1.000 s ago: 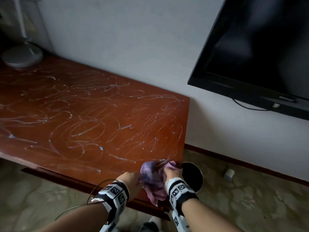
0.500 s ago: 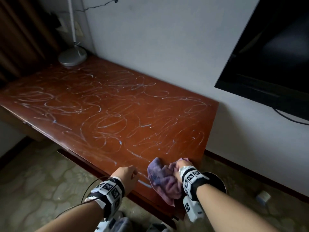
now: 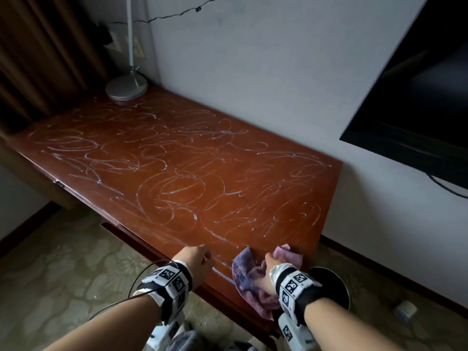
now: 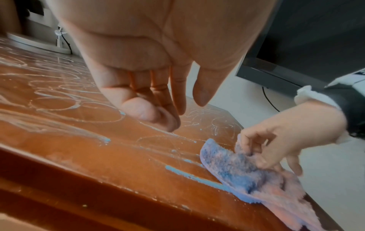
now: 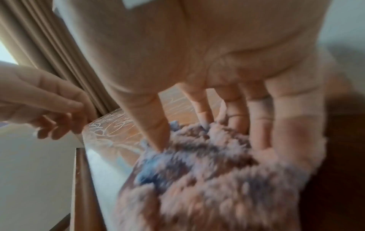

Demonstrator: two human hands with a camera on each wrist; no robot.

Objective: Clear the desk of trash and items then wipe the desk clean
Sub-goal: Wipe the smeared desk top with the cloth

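Cloth (image 3: 253, 279), pinkish with blue staining, is laid at the desk (image 3: 177, 160) near right corner, part hanging over the front edge, pinched by the right hand (image 3: 268, 271). Left hand (image 3: 196, 259) is kept relaxed, empty, beside it. Clearing judged done; only a lamp base (image 3: 126, 87) remains at the desk's far left. Pale-blue swirls cover the top, so wiping is judged barely begun. No readable writing is noted.

- Left hand (image 3: 196, 259): positioned over the near edge of the desk (image 3: 177, 173), palm down, fingers loosely extended downward and close together, holding nothing.
- Right hand (image 3: 268, 271): positioned at the near right corner, thumb and fingers curled into the cloth (image 3: 249, 279), gripping it.
- Both forearms: extended forward, each wrist fitted with a marker-printed band.
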